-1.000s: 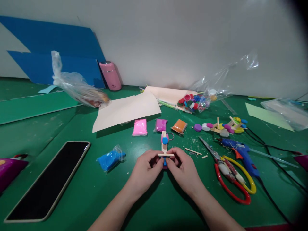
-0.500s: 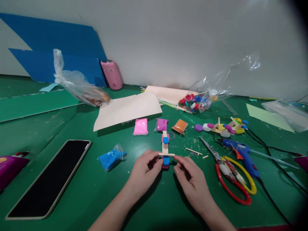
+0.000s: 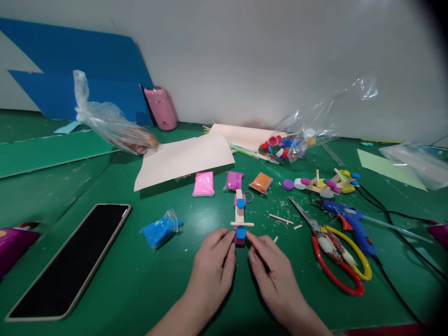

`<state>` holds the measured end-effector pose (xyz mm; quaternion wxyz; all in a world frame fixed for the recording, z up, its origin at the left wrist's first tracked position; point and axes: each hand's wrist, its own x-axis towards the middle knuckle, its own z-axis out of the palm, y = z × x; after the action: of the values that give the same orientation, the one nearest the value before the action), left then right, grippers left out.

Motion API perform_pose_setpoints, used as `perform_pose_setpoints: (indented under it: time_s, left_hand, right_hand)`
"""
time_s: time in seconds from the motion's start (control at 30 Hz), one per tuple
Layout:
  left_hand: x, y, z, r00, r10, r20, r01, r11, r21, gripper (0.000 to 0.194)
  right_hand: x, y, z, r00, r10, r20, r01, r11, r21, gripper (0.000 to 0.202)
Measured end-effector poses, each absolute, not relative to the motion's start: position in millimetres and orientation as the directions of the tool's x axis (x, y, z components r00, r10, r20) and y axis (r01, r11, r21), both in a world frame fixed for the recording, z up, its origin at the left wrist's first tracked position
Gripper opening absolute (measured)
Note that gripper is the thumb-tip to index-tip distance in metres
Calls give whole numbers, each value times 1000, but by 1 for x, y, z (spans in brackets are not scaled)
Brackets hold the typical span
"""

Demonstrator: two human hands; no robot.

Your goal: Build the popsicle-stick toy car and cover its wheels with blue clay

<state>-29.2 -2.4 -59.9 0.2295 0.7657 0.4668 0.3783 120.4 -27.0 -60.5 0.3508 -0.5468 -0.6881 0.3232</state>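
Observation:
A small craft-stick model (image 3: 239, 215) lies on the table in front of me. It has a blue piece and a pink round piece at the far end, and a blue piece over a purple one at the near end. A thin wooden stick (image 3: 247, 224) lies across it. My left hand (image 3: 212, 266) closes on the near end from the left, fingertips at the purple piece. From the right, my right hand (image 3: 275, 270) has its index finger and thumb at the same end. The fingertips are partly hidden.
Scissors (image 3: 338, 261) and a blue glue gun (image 3: 350, 221) with its cable lie right. A phone (image 3: 70, 261) and a blue clay packet (image 3: 161, 231) lie left. Pink (image 3: 203, 184), purple (image 3: 234, 181) and orange packets (image 3: 261, 183) sit beyond. Another stick model (image 3: 327, 184) stands back right.
Both hands have moved down toward me, from the ends of the cross stick to the model's near end. The right hand has come closer in. The cross stick stays across the model.

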Motion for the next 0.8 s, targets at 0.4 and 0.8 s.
perform_pose_setpoints:
  time_s: [0.4,0.8]
  left_hand:
    - [-27,-3,-65,285,862,419,624,-499,602,26]
    - [-26,-2,-67,281,872,400,636,-482,603,24]
  right_hand:
    - [120,-28,-63,-151,980,126,534,188,-824,36]
    - [118,-29,-63,-164,978,130,585,203,-785,38]
